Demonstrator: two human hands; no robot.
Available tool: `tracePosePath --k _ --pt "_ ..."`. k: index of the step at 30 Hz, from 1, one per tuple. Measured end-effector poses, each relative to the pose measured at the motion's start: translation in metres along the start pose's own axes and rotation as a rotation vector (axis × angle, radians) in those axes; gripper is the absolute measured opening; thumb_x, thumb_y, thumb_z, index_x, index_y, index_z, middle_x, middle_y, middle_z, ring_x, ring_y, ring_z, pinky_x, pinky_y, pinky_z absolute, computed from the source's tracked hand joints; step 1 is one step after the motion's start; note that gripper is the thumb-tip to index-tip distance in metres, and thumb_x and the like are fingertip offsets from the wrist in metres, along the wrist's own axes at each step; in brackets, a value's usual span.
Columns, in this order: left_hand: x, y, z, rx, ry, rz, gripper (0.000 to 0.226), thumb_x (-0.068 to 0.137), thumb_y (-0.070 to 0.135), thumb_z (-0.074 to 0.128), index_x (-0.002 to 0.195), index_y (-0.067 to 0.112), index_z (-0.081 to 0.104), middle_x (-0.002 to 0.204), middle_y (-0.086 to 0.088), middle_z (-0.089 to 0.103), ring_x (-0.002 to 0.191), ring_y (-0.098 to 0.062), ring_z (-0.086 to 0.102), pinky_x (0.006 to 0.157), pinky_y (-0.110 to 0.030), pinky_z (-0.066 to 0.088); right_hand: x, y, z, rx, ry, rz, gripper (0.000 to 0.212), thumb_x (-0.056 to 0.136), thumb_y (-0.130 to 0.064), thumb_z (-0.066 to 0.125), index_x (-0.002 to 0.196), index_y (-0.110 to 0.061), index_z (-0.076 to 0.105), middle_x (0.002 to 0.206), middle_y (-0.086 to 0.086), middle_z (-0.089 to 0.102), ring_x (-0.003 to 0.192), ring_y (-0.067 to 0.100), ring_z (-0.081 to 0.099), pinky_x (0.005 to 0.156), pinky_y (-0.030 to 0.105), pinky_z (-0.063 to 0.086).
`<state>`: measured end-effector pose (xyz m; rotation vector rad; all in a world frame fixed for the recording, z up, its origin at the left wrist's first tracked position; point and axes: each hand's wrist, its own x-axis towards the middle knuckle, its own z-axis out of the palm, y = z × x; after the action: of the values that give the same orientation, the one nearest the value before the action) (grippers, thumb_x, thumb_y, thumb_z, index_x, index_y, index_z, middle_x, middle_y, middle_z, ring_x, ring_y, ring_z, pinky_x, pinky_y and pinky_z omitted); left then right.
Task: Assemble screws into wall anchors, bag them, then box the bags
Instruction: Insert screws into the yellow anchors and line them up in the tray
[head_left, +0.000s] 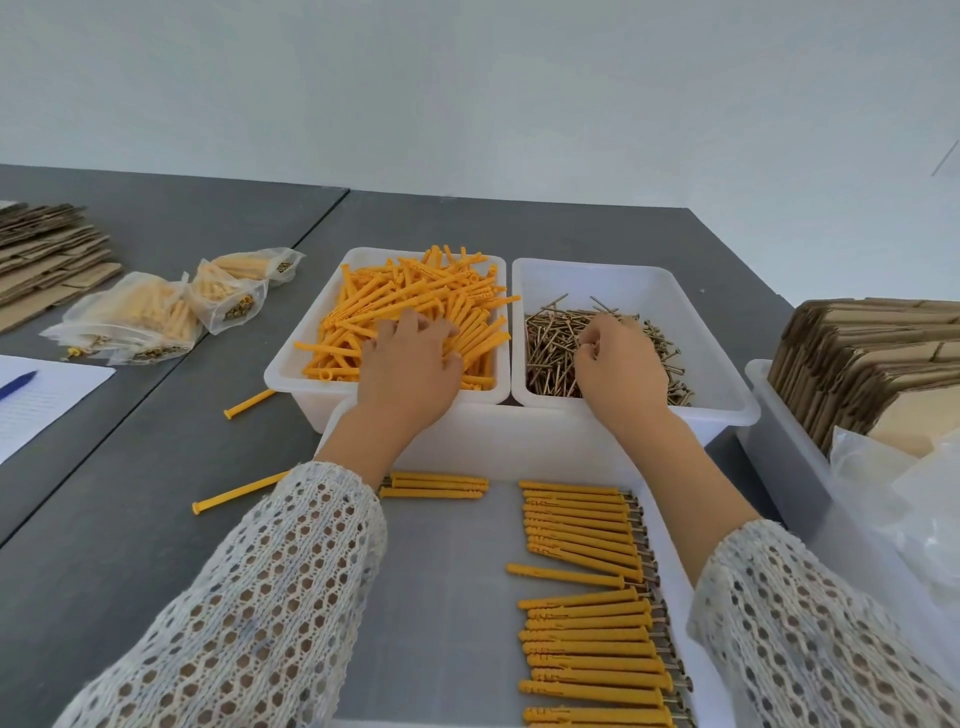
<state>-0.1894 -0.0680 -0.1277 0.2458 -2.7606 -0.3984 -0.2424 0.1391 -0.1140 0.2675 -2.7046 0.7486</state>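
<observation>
- Head view: the left hand (410, 358) lies on the pile of yellow wall anchors (415, 306) in the left white bin (291, 371), fingers spread and bent into the heap; whether it grips one, I cannot tell.
- The right hand (618, 364) curls its fingers among the screws (550, 343) in the right white bin (727, 395), pinching at them.
- Assembled anchors (587, 613) lie in rows in the near tray (670, 525).
- Two loose anchors (239, 491) lie on the grey tabletop (130, 545).
- Three filled bags (140, 317) sit towards its far left edge.
</observation>
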Motion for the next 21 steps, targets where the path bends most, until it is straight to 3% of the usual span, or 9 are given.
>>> tracePosePath --k 4,9,16,21 --pt "-0.001 0.002 -0.004 -0.014 -0.076 0.073 0.034 0.100 0.032 0.046 0.132 0.029 0.057 0.134 -0.003 0.050 0.125 -0.028 0.041 0.093 -0.046 0.048 0.003 0.006 0.008 -0.075 -0.160 0.060 0.017 0.094 -0.021 0.045 0.104 -0.015 0.058 0.100 0.004 0.059 0.089 0.027 0.057 0.070 0.037 0.046" --pt "0.000 0.002 -0.007 -0.072 -0.096 0.062 0.024 0.097 0.022 0.048 0.116 0.024 0.062 0.118 -0.004 0.054 0.103 -0.024 0.052 0.084 -0.042 0.050 0.011 0.006 0.007 -0.191 -0.429 0.118 0.023 0.095 -0.032 0.042 0.090 -0.014 0.057 0.075 -0.001 0.055 0.071 0.021 0.053 0.069 0.033 0.041" --pt "-0.002 0.004 -0.003 -0.259 0.043 0.093 0.025 0.095 0.008 0.046 0.111 0.018 0.063 0.108 -0.003 0.055 0.093 -0.019 0.054 0.079 -0.035 0.049 0.014 0.006 0.007 -0.142 -0.504 0.111 0.034 0.097 -0.032 0.042 0.065 -0.021 0.037 0.065 -0.003 0.041 0.059 0.018 0.039 0.073 0.037 0.035" --pt "-0.001 0.012 -0.001 -0.358 0.177 0.288 0.037 0.090 -0.010 0.046 0.115 0.012 0.062 0.109 -0.004 0.057 0.101 -0.016 0.055 0.085 -0.030 0.047 0.010 0.007 0.005 -0.125 -0.433 0.114 0.034 0.095 -0.027 0.041 0.063 -0.018 0.036 0.061 -0.002 0.039 0.054 0.018 0.035 0.055 0.028 0.027"
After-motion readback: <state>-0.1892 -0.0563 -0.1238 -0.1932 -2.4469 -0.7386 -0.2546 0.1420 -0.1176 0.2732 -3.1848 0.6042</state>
